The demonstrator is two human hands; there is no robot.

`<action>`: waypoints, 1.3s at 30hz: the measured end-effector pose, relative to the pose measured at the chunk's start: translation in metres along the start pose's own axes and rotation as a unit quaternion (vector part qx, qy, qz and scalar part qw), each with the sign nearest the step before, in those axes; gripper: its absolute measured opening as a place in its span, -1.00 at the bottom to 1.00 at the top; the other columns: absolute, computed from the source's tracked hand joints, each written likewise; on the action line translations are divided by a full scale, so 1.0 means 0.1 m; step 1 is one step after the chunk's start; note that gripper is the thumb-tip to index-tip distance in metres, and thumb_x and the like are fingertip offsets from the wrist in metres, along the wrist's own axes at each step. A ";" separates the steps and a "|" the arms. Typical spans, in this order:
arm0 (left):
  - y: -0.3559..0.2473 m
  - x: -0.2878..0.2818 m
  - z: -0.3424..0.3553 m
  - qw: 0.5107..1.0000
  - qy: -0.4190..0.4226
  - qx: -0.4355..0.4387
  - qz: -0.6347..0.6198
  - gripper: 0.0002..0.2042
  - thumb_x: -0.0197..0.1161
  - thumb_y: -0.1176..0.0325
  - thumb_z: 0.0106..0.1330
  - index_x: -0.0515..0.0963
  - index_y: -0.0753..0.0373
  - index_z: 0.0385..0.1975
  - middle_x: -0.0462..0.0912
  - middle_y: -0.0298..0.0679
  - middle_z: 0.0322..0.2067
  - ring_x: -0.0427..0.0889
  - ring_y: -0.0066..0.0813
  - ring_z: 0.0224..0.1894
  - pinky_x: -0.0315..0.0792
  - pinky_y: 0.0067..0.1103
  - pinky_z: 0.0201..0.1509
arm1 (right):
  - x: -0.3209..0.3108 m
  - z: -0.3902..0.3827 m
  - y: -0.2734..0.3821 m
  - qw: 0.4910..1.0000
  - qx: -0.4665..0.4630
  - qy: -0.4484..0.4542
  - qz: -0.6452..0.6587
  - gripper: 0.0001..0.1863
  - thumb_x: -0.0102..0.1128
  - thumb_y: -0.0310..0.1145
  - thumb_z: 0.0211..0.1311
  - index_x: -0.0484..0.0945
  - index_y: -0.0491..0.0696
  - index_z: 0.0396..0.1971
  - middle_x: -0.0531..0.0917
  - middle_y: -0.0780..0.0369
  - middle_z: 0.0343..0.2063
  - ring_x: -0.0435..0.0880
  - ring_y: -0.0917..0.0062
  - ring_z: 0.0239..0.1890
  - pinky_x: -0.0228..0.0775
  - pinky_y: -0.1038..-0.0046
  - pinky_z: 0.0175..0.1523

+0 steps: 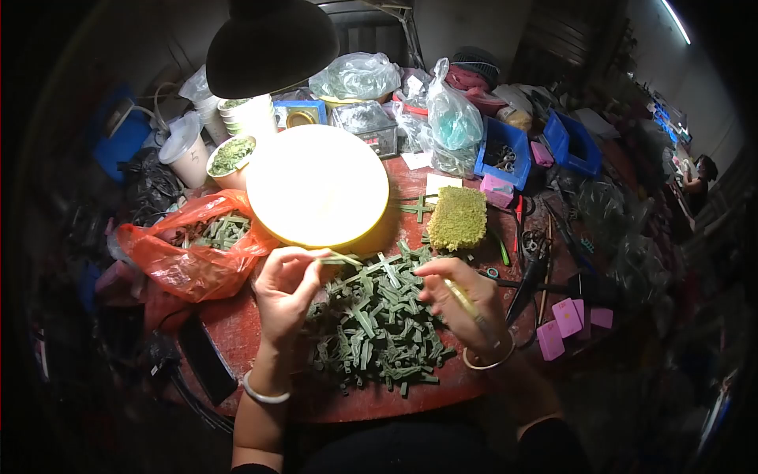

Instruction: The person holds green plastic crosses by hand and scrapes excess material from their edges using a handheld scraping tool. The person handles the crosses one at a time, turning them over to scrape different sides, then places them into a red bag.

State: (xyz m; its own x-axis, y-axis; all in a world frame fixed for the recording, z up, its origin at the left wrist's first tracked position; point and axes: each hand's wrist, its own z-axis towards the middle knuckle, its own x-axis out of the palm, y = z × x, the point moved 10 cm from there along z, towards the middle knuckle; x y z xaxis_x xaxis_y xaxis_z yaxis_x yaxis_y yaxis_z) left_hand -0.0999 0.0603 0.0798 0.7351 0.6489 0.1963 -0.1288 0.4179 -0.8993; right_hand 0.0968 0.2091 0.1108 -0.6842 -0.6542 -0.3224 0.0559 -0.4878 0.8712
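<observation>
The red surface carries everything, the work gathered near me, presumably for easy reach. Beyond, a round yellow-rimmed disc, too glaring to read as tray or lid, lies below the black lamp shade, which seems placed to light this spot. An orange plastic bag sits open at left, green pieces showing inside, likely kept handy. The pile of green cross-shaped pieces spreads between my two hands, which are apart. My left hand pinches a slim green strip above the pile's upper edge, probably to keep its length free. A porous yellow-green block sits beyond my right hand, whose curled fingers hold a slim yellowish tool; its exact kind I cannot tell.
</observation>
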 end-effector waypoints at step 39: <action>0.59 0.65 -0.77 0.869 0.179 -0.409 -0.212 -0.77 0.17 0.55 0.41 0.41 0.41 0.01 0.65 -0.07 -0.17 0.73 -0.26 -0.13 0.68 -0.51 -0.09 | 0.40 -0.07 -0.11 0.997 -0.073 0.021 0.020 -0.72 0.30 -0.62 0.21 0.58 -0.14 -0.07 0.66 0.15 -0.32 0.68 0.52 -0.31 0.52 0.56 -0.24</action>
State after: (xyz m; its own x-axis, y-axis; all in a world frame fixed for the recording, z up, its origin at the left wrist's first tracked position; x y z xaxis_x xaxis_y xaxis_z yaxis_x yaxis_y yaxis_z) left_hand -0.0084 0.0781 0.0097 0.7806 0.2462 0.5746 0.6123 -0.1160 -0.7821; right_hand 0.0739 0.1839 0.0857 -0.6488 -0.6967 -0.3061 0.1899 -0.5377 0.8215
